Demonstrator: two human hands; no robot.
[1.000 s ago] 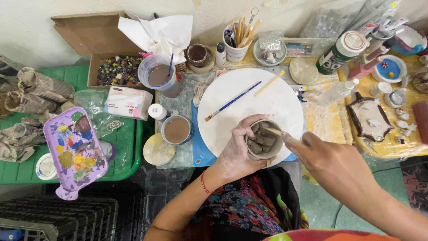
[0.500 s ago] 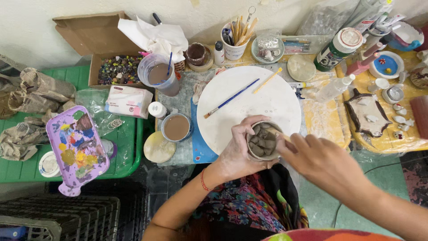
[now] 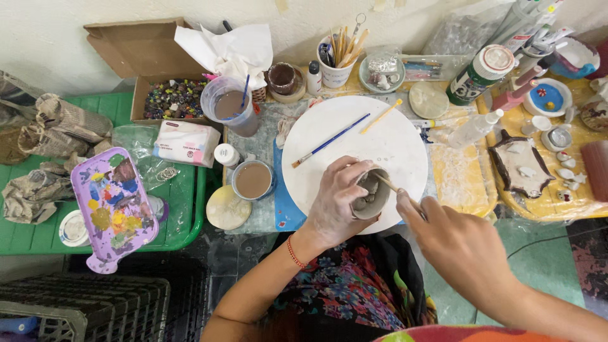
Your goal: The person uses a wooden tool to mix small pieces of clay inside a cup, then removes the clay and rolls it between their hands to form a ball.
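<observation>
Head view: clay cup inside left grip (fingers curled).

A pale, rough plastered wall runs along the back, evenly lit. Below it stands a crowded desk under yellow and clear plastic sheeting, with a green plastic table adjoining it at one side. The floor is dull green, and a dark slatted crate sits at the near corner.

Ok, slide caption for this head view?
Left hand cups a small clay pot; right hand works inside with a wooden stick.
</observation>
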